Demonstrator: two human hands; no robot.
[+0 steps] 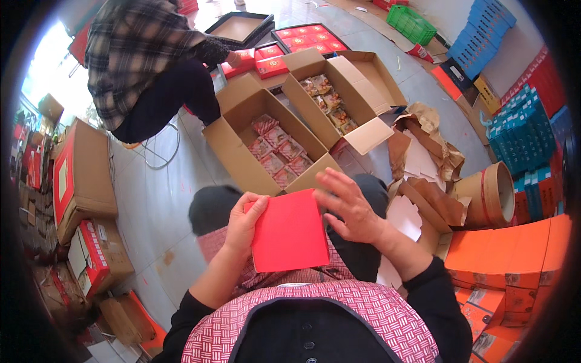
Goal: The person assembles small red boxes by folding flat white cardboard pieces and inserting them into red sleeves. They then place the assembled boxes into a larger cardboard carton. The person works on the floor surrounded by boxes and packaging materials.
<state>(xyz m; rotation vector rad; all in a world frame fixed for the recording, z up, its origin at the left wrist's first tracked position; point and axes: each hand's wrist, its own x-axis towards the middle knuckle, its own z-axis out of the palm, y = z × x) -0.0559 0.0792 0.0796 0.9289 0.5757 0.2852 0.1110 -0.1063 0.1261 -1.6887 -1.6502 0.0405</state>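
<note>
A flat-faced red square box (289, 233) is held over my lap. My left hand (247, 221) grips its left edge, with the thumb lying on the top face. At the box's upper right corner is my right hand (351, 202), its fingers spread and slightly blurred; whether a fingertip touches the box I cannot tell. Just beyond my knees stands an open cardboard carton (242, 124) with several small red-and-white patterned packets (283, 145) inside. Beside it on the right, another open carton (302, 69) contains several clear-wrapped packets (330, 100).
A co-worker in a plaid shirt (133, 54) crouches at the far left, one hand at red boxes (242, 63). Black-rimmed trays (308, 37) lie at the back. Torn brown paper (417, 139), a round tub (484, 196) and orange boxes (502, 248) crowd my right; cartons (85, 175) line the left.
</note>
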